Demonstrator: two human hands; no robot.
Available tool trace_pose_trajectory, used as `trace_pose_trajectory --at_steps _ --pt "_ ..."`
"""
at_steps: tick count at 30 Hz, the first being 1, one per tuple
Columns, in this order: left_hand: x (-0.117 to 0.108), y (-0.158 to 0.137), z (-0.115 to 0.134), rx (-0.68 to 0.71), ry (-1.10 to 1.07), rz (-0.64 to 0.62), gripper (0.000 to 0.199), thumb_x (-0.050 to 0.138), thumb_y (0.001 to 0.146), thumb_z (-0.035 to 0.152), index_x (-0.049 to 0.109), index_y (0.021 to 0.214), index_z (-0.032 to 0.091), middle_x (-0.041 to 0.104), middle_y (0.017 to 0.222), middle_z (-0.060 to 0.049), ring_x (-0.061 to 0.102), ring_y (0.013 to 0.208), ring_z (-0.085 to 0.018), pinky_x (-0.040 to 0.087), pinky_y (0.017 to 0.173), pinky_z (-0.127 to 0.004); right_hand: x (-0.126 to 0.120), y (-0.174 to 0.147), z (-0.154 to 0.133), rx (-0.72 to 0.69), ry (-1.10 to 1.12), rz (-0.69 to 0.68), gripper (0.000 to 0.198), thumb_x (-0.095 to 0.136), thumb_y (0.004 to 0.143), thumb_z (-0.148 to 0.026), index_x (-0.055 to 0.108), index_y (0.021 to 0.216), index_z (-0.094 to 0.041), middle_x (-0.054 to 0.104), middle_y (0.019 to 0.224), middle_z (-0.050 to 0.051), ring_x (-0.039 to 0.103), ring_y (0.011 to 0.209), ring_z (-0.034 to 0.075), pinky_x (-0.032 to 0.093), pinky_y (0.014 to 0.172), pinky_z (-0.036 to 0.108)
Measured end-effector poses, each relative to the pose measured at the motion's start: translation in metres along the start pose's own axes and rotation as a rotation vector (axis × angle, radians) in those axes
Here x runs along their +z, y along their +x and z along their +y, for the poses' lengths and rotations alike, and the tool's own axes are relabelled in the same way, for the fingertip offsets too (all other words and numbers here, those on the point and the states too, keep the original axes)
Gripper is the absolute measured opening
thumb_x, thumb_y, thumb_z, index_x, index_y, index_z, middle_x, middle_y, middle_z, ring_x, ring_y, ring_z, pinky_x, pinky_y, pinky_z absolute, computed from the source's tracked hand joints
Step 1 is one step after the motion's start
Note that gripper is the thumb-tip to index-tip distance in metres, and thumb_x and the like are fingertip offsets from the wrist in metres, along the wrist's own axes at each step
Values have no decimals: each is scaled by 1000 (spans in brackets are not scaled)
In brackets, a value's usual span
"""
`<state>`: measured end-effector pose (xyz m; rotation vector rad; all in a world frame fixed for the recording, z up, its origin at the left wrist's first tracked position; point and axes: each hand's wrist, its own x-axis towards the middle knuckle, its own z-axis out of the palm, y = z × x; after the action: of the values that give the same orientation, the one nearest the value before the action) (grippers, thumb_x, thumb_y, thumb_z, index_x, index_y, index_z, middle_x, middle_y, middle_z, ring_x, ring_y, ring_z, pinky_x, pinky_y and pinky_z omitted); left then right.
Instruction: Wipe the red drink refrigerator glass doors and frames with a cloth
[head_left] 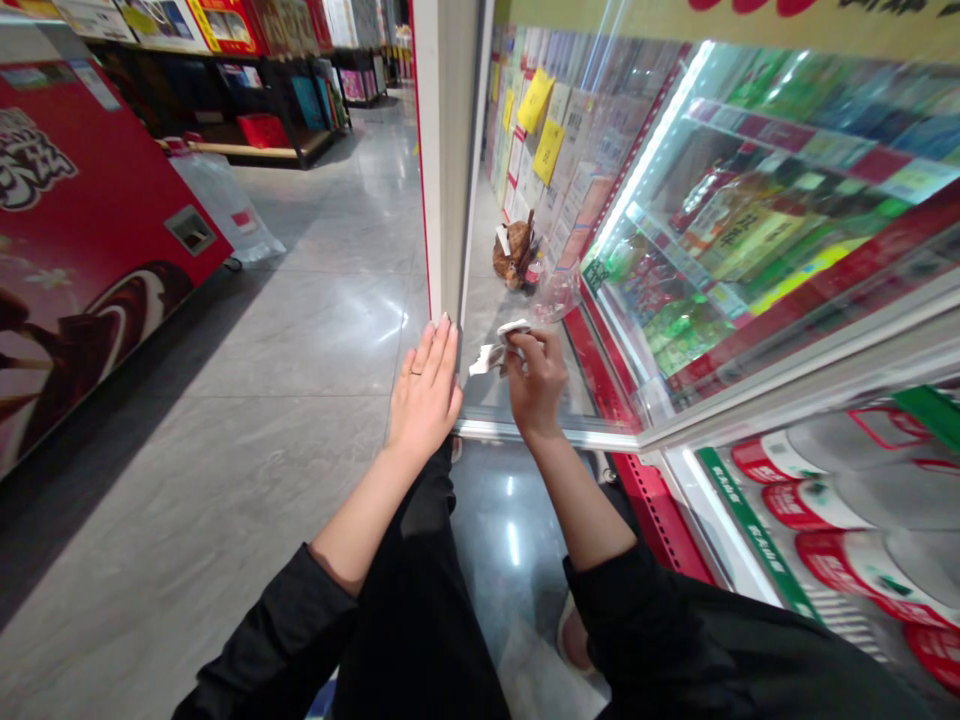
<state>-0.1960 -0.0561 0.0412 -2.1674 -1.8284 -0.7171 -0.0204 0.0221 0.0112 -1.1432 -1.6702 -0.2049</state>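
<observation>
My left hand (426,388) lies flat with fingers stretched out against the white edge frame (442,180) of an open glass door. A ring shows on one finger. My right hand (536,380) is closed around a crumpled white tissue (486,358), close to the lower part of the door's glass pane (577,385). Part of the tissue sticks out on the left of the fingers. Whether it touches the glass I cannot tell for sure.
Right of me, the cooler shelf holds large water bottles (847,555) with red labels. Through the glass stand drink bottles (765,215) and a brown basket-like object (514,252). A red freezer (97,270) is at left, with a clear plastic bag (229,205) beside it.
</observation>
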Motion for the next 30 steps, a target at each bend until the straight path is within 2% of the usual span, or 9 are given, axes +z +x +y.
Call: trace_pose_trajectory --at_steps 2,4,8,11,14,17,22,26,30 --pt "1 -1 -1 0 6 6 73 47 105 14 29 175 11 23 183 -16 21 172 -31 31 139 -51 -6 -3 10 23 -15 86 21 58 102 -15 74 109 -27 69 111 7 72 93 20 58 74 29" --pt "1 -1 -1 12 18 19 72 47 105 14 31 175 10 24 183 -16 21 172 -30 32 138 -48 -8 -14 19 31 -25 96 21 56 102 -14 73 107 -25 68 108 7 71 89 19 57 73 29" --pt "2 0 -4 41 40 33 71 47 104 13 32 174 10 27 182 -16 24 171 -28 33 138 -46 3 -30 13 -58 -25 -75 24 54 104 -11 74 108 -24 71 105 6 71 86 17 55 71 25" --pt "3 0 -9 67 53 20 74 47 103 12 32 175 11 29 181 -15 26 171 -28 34 138 -46 13 -16 -7 -154 -29 -175 22 56 106 -13 75 110 -23 73 107 6 72 85 15 55 72 23" --pt "3 0 -14 84 56 12 80 48 100 11 26 177 13 28 182 -14 24 172 -28 33 138 -48 13 8 -21 -199 -36 -175 24 55 109 -16 75 119 -25 73 113 6 73 90 15 56 74 23" --pt "-2 0 -14 77 42 0 81 45 99 8 23 178 14 26 183 -12 22 172 -27 32 139 -48 3 16 -19 -134 -14 -91 24 56 108 -17 75 120 -27 72 115 7 74 94 17 58 76 26" --pt "-9 -2 -10 45 8 -67 82 41 99 6 22 178 15 24 183 -12 21 172 -28 30 141 -51 -1 -4 -7 13 63 -55 23 57 101 -13 73 113 -26 70 112 6 74 95 19 59 76 31" --pt "-8 -3 -12 42 6 -84 80 41 99 4 25 177 13 24 183 -12 19 173 -28 29 141 -52 13 0 -22 61 97 -45 26 58 99 -12 73 114 -27 69 113 6 72 99 20 60 79 30" --pt "-7 -4 -14 39 3 -83 77 37 100 5 27 176 14 27 183 -10 20 172 -25 29 141 -49 24 11 -43 18 113 -37 30 52 104 -12 73 118 -26 70 113 7 72 100 19 60 79 28"
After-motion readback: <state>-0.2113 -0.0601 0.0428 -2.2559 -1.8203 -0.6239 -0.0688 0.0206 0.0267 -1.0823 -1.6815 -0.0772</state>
